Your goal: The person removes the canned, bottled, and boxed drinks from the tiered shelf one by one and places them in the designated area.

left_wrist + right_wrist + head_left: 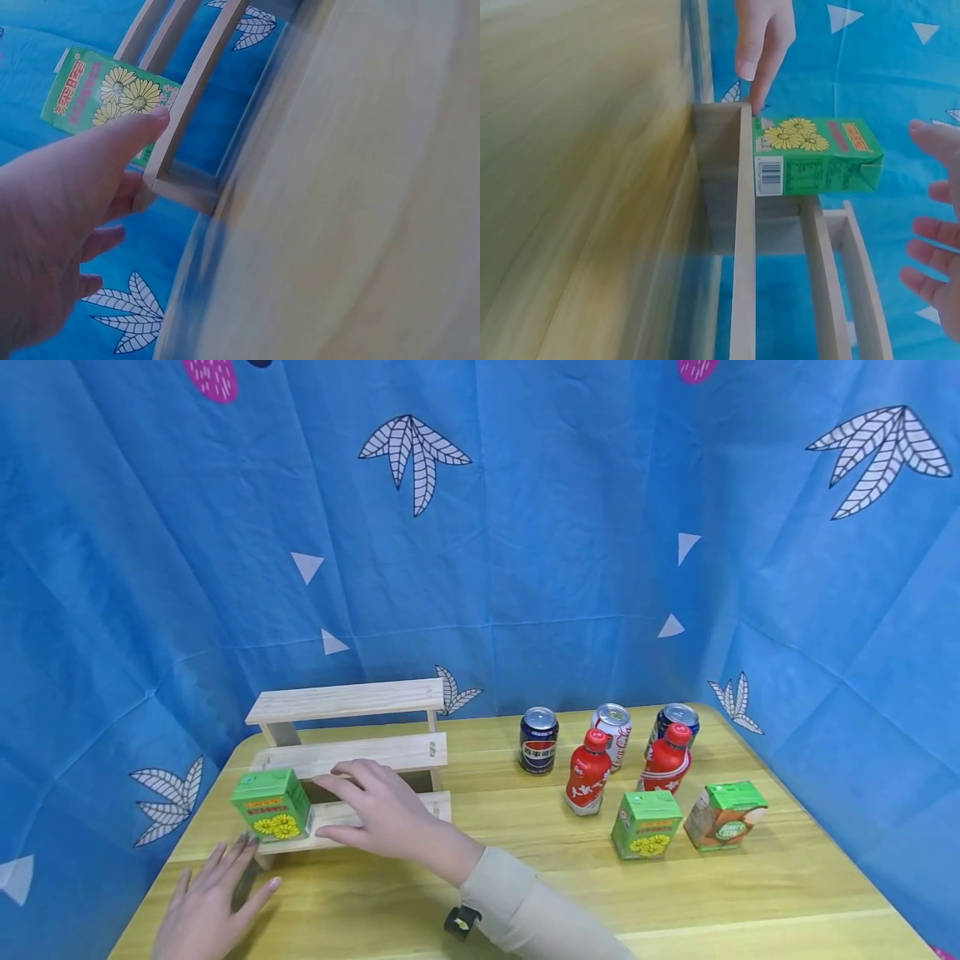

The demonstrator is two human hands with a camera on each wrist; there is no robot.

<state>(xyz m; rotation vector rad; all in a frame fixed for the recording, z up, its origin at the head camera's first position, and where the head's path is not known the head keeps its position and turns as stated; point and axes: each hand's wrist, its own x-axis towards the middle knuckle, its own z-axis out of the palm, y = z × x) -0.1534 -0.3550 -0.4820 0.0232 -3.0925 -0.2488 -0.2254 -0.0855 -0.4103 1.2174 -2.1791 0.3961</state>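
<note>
A green drink carton [272, 806] with yellow flowers stands upright at the left end of the lowest step of a pale wooden three-step rack [352, 697]. My left hand [208, 900] is at that end of the rack, fingers extended, fingertips right at the carton's lower corner and the board's edge. To the right of the carton my right hand [393, 810] hovers over the lower steps, fingers spread and loosely bent, holding nothing. In the right wrist view a gap shows between the right hand's fingers [935, 234] and the carton [817, 154].
On the right of the wooden table [540, 893] stand a dark blue can [538, 741], a white can [613, 727], another blue can [677, 717], two red bottles [588, 774], a second green flower carton [647, 827] and a green-brown carton [726, 817]. Blue cloth [555, 552] hangs behind.
</note>
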